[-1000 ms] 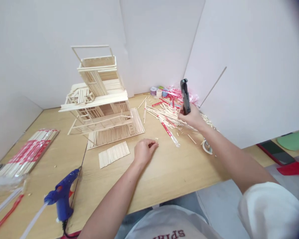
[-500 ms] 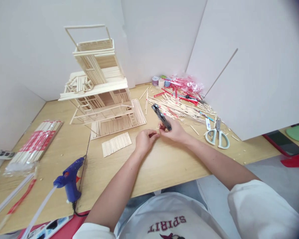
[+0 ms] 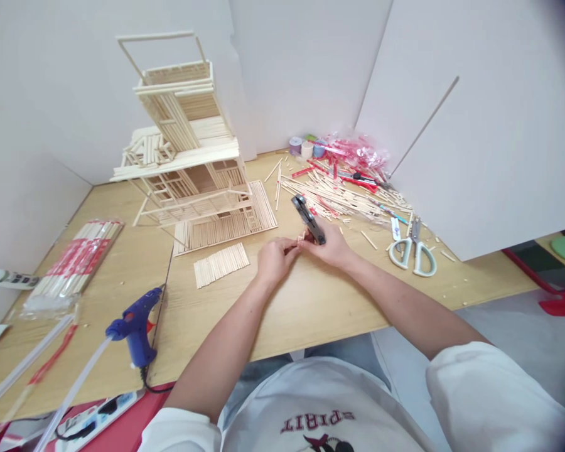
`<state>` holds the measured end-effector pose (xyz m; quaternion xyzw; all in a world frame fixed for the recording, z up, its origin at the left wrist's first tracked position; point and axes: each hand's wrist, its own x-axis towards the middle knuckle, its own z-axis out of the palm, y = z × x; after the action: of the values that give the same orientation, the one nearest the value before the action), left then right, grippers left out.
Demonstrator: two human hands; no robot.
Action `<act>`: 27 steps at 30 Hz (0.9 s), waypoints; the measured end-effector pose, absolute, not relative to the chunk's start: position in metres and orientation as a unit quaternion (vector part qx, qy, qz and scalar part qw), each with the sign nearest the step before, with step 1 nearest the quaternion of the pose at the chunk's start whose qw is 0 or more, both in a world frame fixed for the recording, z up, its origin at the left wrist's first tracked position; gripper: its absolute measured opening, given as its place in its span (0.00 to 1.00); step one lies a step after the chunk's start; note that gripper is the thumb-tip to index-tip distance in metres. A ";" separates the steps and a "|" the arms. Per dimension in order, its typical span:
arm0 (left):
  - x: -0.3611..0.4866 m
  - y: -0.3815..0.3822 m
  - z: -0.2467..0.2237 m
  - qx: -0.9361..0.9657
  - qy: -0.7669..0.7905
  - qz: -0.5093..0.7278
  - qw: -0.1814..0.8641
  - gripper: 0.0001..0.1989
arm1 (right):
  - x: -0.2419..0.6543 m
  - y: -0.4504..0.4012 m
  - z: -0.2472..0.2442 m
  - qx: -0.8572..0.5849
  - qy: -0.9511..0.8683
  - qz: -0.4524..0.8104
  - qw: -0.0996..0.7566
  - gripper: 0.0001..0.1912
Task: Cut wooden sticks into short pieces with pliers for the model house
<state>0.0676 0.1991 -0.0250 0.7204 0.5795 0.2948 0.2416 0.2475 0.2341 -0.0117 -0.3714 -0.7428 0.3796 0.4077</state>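
Pale stick stub (image 3: 302, 238) sits between your hands, too small and too hidden to make out clearly, above the wooden table (image 3: 311, 314). Your left hand (image 3: 275, 262) seems closed in a pinch on it, fingers curled, though they cover most of it. Your right hand (image 3: 328, 247) is clenched round a black hand tool (image 3: 308, 220), its metal tip pointing up and away from you and its lower end right by the stub. Keep that pinch firm and rest your wrists low; steady fingers should make for cleaner work on so tiny a piece. Just left of your hands lies a loose panel of sticks (image 3: 221, 265), and beyond it stands a stick house (image 3: 183, 144). To the right are a heap of loose sticks (image 3: 339, 198) and white-handled scissors (image 3: 413, 256); down to the left lies a blue glue gun (image 3: 136, 326).
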 end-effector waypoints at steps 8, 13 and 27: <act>0.060 0.202 -0.026 0.673 0.568 0.325 0.344 0.13 | 0.242 0.235 -0.007 -0.436 -0.646 0.455 0.430 0.19; 0.051 0.203 -0.025 0.601 0.521 0.394 0.460 0.27 | 0.245 0.237 0.007 -0.448 -0.515 0.576 0.450 0.26; 0.055 0.197 -0.017 0.624 0.528 0.343 0.463 0.21 | 0.240 0.229 0.009 -0.468 -0.499 0.579 0.444 0.28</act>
<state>0.0550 0.1968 -0.0166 0.6237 0.5283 0.3427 0.4632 0.2400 0.2293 0.0088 -0.4679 -0.4990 0.5786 0.4441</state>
